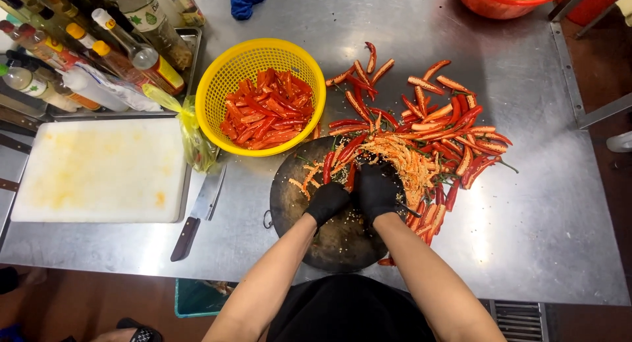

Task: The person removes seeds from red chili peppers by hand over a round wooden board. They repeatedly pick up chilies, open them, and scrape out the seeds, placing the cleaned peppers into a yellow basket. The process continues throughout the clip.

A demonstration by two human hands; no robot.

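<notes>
both gloved hands, left hand (327, 202) and right hand (377, 189), curl side by side on a round dark board (329, 240) near the steel table's (540, 230) front edge; whether the fingers clamp anything i cannot tell. split red chilies (447, 128) and pale seeds (401, 159) crowd the board's far-right rim. woven yellow basket (224, 72) sits beyond; a cleaver (201, 210) lies left.

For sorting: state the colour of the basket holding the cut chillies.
Yellow basket, head view.
</notes>
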